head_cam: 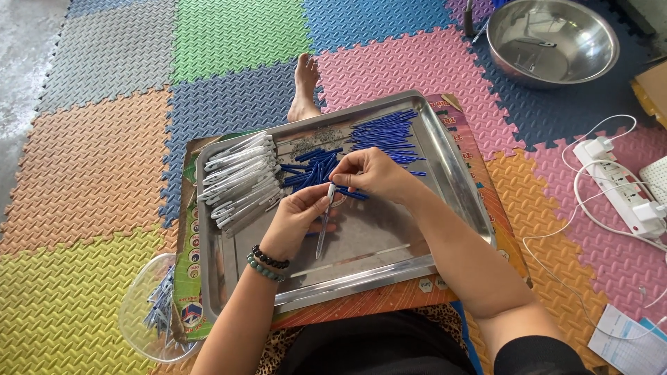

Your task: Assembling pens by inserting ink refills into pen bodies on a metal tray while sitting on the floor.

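Head view: both hands meet over the middle of a steel tray (445, 167). The left hand (295, 219) grips a clear pen barrel (324, 226); the right hand (372, 173) pinches its top end. White pen parts (236, 180) lie along the tray's left edge, blue refills (385, 132) near its far right corner.

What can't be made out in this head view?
- Top end of the clear pen barrel: covered by the right hand fingers, so what goes on there is hidden.
- Left hand palm side: turned away from the camera.
- Clear bowl contents: partly under the cardboard, too small to tell.
- Items in the steel bowl: small, lost in reflections.
- Paper: cut off by the frame corner.
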